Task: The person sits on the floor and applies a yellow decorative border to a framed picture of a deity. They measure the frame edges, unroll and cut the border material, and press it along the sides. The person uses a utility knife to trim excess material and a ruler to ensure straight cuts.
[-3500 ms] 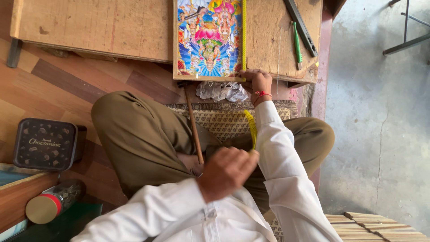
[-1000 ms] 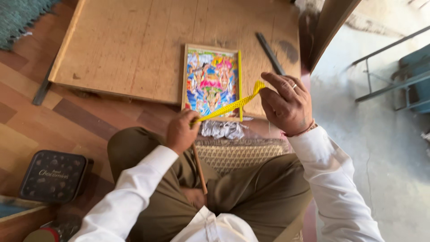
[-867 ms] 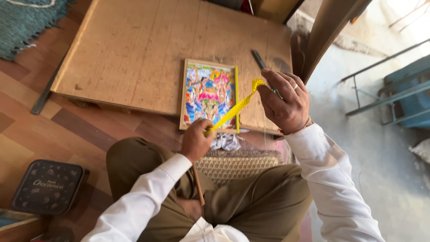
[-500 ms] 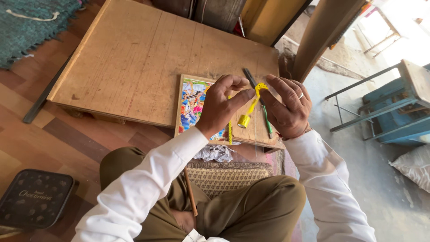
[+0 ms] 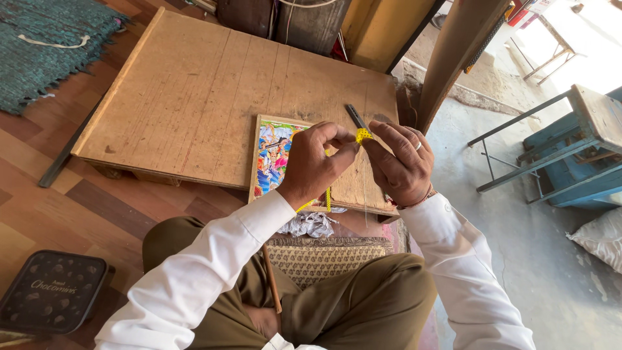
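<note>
My left hand [image 5: 315, 162] and my right hand [image 5: 403, 160] meet above a low wooden board [image 5: 194, 97]. Both pinch a yellow patterned strip [image 5: 363, 135] at its bunched top between their fingertips. The strip's loose end [image 5: 328, 198] hangs down under my left hand. Beneath the hands lies a colourful framed picture [image 5: 275, 155], partly hidden by my left hand. A dark thin tool [image 5: 354, 115] rests on the board just beyond my fingers.
A crumpled silver wrapper [image 5: 311, 225] and a woven cushion [image 5: 324, 256] lie before my crossed legs, with a thin wooden stick [image 5: 272, 280]. A dark tin box [image 5: 55, 291] sits at lower left, a teal mat [image 5: 45, 45] at upper left, a blue bench [image 5: 570, 155] on the right.
My hands came together from holding the yellow strip stretched apart; the strip is now bunched between the fingertips. The view tilted up, showing more of the board and the room.
</note>
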The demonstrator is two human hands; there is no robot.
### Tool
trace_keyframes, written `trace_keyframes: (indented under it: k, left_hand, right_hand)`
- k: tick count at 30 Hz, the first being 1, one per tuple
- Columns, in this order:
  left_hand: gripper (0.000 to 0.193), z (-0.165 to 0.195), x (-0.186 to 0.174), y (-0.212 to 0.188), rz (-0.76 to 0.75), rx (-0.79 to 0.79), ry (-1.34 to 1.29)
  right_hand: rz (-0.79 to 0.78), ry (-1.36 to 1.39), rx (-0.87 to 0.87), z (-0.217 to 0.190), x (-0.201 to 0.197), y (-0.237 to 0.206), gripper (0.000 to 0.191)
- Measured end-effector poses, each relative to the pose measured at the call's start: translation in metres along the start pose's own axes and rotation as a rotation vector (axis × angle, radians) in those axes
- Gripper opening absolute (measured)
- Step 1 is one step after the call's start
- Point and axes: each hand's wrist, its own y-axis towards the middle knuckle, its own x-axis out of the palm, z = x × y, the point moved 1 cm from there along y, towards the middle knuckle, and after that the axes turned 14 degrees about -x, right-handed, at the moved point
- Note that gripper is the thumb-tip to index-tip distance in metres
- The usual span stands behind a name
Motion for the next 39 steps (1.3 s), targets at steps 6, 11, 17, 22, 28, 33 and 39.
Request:
trace_keyframes:
  k: [6,11,17,22,28,33,39]
  left_hand:
    - [0.018,-0.004,0.003,-0.003,-0.022,-0.051,0.042]
    - [0.021,-0.007,0.009,-0.006,-0.095,-0.195,-0.085]
    - [0.024,-0.007,0.015,-0.011,-0.051,-0.095,-0.104]
    - [0.02,-0.011,0.018,-0.008,-0.001,-0.061,0.037]
    - [0.015,-0.02,0.014,-0.01,-0.042,-0.122,0.069]
    - [0.015,-0.025,0.004,-0.011,-0.092,-0.001,0.128]
    - [0.015,-0.022,-0.001,-0.009,-0.075,0.285,0.321]
  right_hand:
    - [-0.015,0.01,-0.001,-0.009,-0.004,-0.002,0.023]
    - [-0.057,0.01,0.009,-0.012,-0.01,-0.006,0.024]
    - [-0.067,0.008,0.025,-0.012,-0.015,-0.008,0.025]
    - [-0.059,0.017,0.036,-0.014,-0.012,-0.01,0.024]
    - [-0.067,0.045,0.067,-0.018,-0.009,-0.014,0.023]
    - [-0.087,0.073,0.081,-0.025,-0.01,-0.016,0.022]
    - [-0.145,0.033,-0.084,-0.023,-0.019,-0.018,0.023]
